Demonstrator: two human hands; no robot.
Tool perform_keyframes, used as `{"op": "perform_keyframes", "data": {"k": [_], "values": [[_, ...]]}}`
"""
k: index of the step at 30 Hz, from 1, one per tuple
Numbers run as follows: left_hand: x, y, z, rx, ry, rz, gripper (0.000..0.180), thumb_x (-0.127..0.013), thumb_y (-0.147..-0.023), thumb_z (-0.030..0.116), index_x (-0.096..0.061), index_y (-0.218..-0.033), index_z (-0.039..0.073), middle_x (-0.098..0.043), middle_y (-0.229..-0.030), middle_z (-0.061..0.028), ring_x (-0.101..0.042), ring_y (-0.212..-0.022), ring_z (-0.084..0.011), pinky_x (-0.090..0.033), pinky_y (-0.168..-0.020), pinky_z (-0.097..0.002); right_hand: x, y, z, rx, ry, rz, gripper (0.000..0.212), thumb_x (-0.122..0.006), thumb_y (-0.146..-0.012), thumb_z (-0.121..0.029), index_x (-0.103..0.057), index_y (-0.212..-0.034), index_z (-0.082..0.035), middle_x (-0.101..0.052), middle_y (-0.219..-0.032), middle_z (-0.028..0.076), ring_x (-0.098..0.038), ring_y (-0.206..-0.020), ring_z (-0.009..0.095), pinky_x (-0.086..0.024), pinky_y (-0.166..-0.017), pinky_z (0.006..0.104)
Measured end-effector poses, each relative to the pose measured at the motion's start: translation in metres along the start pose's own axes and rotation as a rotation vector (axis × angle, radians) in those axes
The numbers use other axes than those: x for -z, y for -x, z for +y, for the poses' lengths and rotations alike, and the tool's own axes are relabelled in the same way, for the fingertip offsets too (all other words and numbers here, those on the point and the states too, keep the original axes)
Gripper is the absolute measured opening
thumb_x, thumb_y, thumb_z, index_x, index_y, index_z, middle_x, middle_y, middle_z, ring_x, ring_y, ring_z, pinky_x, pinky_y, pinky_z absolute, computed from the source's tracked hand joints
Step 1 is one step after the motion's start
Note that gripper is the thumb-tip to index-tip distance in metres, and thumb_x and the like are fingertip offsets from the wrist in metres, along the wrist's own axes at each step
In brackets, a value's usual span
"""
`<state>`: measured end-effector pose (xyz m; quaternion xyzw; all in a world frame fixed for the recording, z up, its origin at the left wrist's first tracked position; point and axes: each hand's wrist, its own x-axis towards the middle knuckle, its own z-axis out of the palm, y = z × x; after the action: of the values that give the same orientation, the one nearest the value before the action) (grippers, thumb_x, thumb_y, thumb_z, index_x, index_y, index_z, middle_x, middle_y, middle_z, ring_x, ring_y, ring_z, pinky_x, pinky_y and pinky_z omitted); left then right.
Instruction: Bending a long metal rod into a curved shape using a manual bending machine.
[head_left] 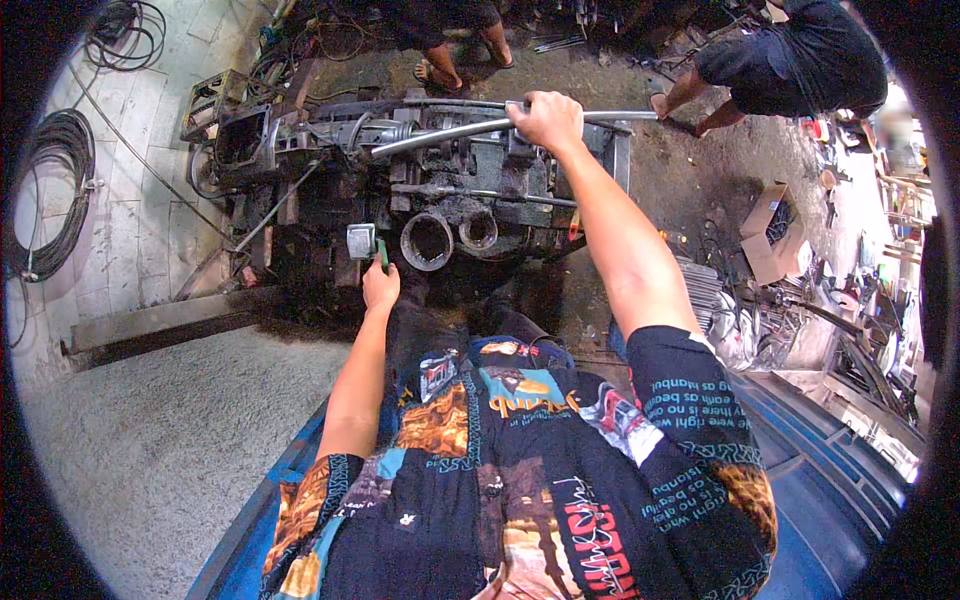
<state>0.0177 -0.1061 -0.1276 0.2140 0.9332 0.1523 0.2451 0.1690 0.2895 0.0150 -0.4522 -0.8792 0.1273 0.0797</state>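
My right hand [550, 120] is closed over a long grey metal bar [450, 133], which lies slantwise across the top of a dark, greasy machine assembly [490, 160]. In my left hand [380, 285], held low in front of the machine, is a green-handled tool [361, 241] with a pale, blocky head; its exact kind does not show. Just right of that tool, two round metal openings face up: a larger ring [427, 241] and a smaller ring [478, 231]. The bar's left end rests near a cylindrical part of the machine.
Coiled black cable [55, 195] lies on the pale floor at left. A person in dark clothes [800, 60] bends at the far right; another person's bare feet [437, 75] stand beyond the machine. An open cardboard box [775, 235] and metal scrap lie at right. Blue metalwork [800, 500] is behind me.
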Motion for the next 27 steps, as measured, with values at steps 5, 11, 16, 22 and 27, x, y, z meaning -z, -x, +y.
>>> {"op": "perform_keyframes", "data": {"k": [5, 11, 16, 22, 27], "values": [[-0.0002, 0.0018, 0.0019, -0.006, 0.001, 0.01, 0.047, -0.059, -0.089, 0.027, -0.055, -0.132, 0.008, -0.065, -0.107, -0.0281, -0.061, -0.101, -0.0451, -0.049, -0.088, -0.0503, 0.0006, -0.0016, -0.001, -0.004, 0.016, -0.023, 0.051, -0.057, -0.08, -0.055, -0.074, -0.084, -0.007, -0.071, -0.087, 0.019, -0.069, -0.086, 0.034, -0.053, -0.079, 0.044], [-0.0022, 0.0002, -0.0023, -0.023, 0.002, 0.024, 0.046, -0.059, -0.088, 0.027, -0.056, -0.13, 0.01, -0.065, -0.106, -0.028, -0.062, -0.1, -0.0453, -0.049, -0.088, -0.0511, 0.0021, -0.0008, -0.0043, -0.002, 0.005, -0.014, 0.053, -0.057, -0.08, -0.056, -0.074, -0.084, -0.006, -0.071, -0.088, 0.019, -0.069, -0.086, 0.033, -0.054, -0.079, 0.0437], [-0.0024, -0.0009, -0.0009, -0.008, -0.012, 0.027, 0.047, -0.059, -0.089, 0.028, -0.056, -0.132, 0.011, -0.065, -0.107, -0.0272, -0.062, -0.1, -0.0444, -0.049, -0.088, -0.0505, -0.0033, -0.0015, 0.0022, 0.009, 0.024, 0.009, 0.053, -0.057, -0.081, -0.056, -0.074, -0.085, -0.006, -0.071, -0.089, 0.019, -0.069, -0.087, 0.034, -0.054, -0.079, 0.0438], [-0.0011, 0.0013, 0.0061, 0.039, -0.012, 0.0, 0.046, -0.057, -0.09, 0.029, -0.057, -0.132, 0.011, -0.065, -0.109, -0.0268, -0.062, -0.102, -0.0432, -0.049, -0.089, -0.05, -0.0016, -0.0038, 0.0003, -0.008, 0.016, -0.039, 0.053, -0.057, -0.081, -0.056, -0.074, -0.087, -0.006, -0.071, -0.089, 0.019, -0.069, -0.088, 0.034, -0.054, -0.08, 0.0441], [-0.0024, 0.0031, 0.0015, 0.03, 0.009, 0.043, 0.044, -0.051, -0.093, 0.027, -0.056, -0.133, 0.011, -0.065, -0.106, -0.0272, -0.062, -0.099, -0.0446, -0.049, -0.087, -0.0506, -0.0001, -0.0008, -0.0066, 0.007, -0.002, -0.013, 0.053, -0.057, -0.081, -0.056, -0.074, -0.085, -0.006, -0.071, -0.088, 0.019, -0.069, -0.087, 0.034, -0.054, -0.08, 0.0436]]}}
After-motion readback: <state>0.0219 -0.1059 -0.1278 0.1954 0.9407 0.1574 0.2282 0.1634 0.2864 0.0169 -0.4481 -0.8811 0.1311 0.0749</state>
